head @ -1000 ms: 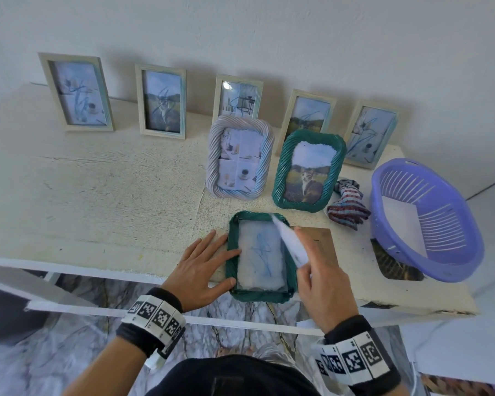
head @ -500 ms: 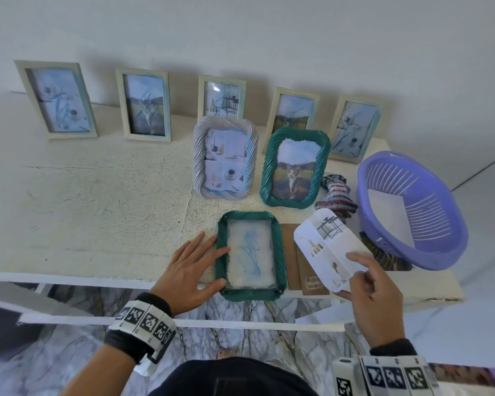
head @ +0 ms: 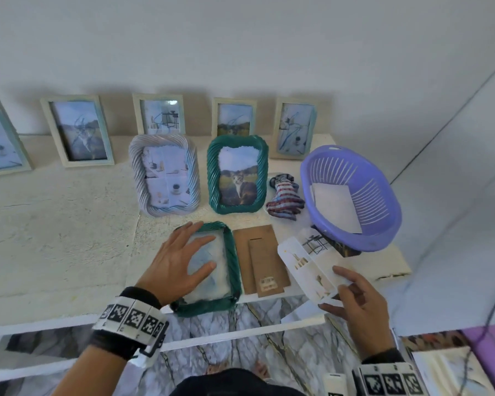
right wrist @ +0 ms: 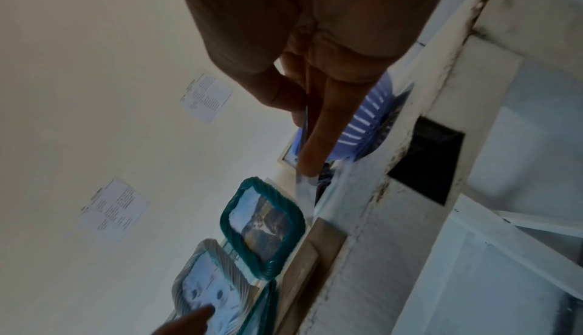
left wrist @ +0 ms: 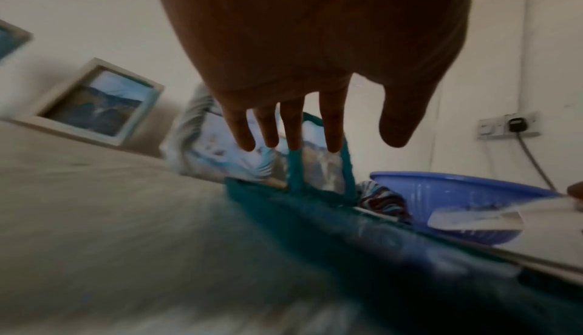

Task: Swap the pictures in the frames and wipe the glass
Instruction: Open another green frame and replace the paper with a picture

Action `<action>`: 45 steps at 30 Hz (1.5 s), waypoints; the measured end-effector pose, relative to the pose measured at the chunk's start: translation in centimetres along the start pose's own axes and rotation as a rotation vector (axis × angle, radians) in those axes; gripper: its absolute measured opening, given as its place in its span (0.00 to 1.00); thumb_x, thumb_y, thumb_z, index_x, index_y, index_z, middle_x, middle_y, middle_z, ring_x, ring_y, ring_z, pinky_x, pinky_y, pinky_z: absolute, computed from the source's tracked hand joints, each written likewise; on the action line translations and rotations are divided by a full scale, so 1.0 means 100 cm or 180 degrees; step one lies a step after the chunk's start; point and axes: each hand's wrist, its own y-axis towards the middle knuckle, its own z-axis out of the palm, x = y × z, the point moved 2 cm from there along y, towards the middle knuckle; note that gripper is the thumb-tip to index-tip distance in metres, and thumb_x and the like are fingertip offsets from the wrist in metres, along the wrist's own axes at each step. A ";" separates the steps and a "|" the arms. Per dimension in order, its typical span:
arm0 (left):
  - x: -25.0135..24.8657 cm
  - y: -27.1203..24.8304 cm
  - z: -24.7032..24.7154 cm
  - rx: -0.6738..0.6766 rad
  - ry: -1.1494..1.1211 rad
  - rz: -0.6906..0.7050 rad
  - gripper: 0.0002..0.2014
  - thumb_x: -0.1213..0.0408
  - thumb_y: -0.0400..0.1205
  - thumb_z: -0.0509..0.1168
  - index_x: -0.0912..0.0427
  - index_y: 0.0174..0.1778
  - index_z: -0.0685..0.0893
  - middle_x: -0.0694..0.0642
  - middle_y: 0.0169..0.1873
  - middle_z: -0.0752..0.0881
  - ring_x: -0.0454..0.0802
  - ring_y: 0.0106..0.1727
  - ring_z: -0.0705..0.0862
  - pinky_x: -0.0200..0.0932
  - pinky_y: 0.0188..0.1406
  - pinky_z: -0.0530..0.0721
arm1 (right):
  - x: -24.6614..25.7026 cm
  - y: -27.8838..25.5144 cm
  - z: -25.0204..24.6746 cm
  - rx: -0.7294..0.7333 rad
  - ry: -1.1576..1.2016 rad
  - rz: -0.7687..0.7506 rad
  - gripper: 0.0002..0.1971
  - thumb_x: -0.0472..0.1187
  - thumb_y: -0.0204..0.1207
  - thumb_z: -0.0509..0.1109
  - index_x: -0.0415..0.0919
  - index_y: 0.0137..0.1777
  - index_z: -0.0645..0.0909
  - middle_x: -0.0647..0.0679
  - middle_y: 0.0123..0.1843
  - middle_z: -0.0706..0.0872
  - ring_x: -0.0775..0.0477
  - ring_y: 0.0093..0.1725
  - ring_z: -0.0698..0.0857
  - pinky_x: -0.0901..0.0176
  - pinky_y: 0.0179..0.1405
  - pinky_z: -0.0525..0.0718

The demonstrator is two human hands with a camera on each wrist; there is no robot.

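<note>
Soft, even daylight in the head view — both wrist views dim, smeared, edge-warped.

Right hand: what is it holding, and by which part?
The right hand pinches the loose picture by its near bottom edge, thumb on top, fingers beneath.

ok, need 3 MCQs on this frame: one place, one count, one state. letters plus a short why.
1. Where does the brown backing board lie?
A. in the basket
B. on the table, right of the flat green frame
C. against the wall

2. How many twisted-rope frames stand upright?
A. one
B. two
C. four

3. What is the right hand doing?
A. pinching a white print
B. resting flat on glass
C. holding the cloth

Key: 1 B, the board lies right of that frame. 2 B, the white frame and the green cat frame. 3 A, thumb and fingers clamp the print's edge; the left hand lies flat on the frame.
</note>
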 end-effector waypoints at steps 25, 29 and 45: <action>-0.147 0.192 0.067 0.0457 0.0473 0.1153 0.15 0.48 0.82 0.63 0.48 0.62 0.84 0.56 0.73 0.76 0.62 0.70 0.76 0.61 0.67 0.73 | -0.015 0.046 -0.068 0.0590 -0.3119 -0.0675 0.17 0.44 0.84 0.60 0.54 0.70 0.79 0.53 0.47 0.89 0.50 0.42 0.83 0.58 0.37 0.79; -0.149 0.196 0.063 0.0372 0.0429 0.1186 0.15 0.49 0.82 0.66 0.49 0.62 0.85 0.56 0.72 0.76 0.61 0.69 0.77 0.60 0.66 0.74 | 0.001 0.087 -0.057 0.0658 -0.3389 -0.0760 0.15 0.44 0.84 0.59 0.55 0.68 0.80 0.50 0.53 0.90 0.46 0.49 0.86 0.55 0.43 0.84; -0.136 0.165 0.089 0.0305 0.0337 0.1102 0.22 0.41 0.79 0.56 0.47 0.61 0.84 0.53 0.70 0.78 0.58 0.73 0.72 0.61 0.64 0.78 | 0.015 0.108 -0.111 0.0057 -0.3066 -0.0243 0.05 0.42 0.79 0.67 0.50 0.47 0.85 0.53 0.26 0.81 0.44 0.32 0.82 0.57 0.35 0.77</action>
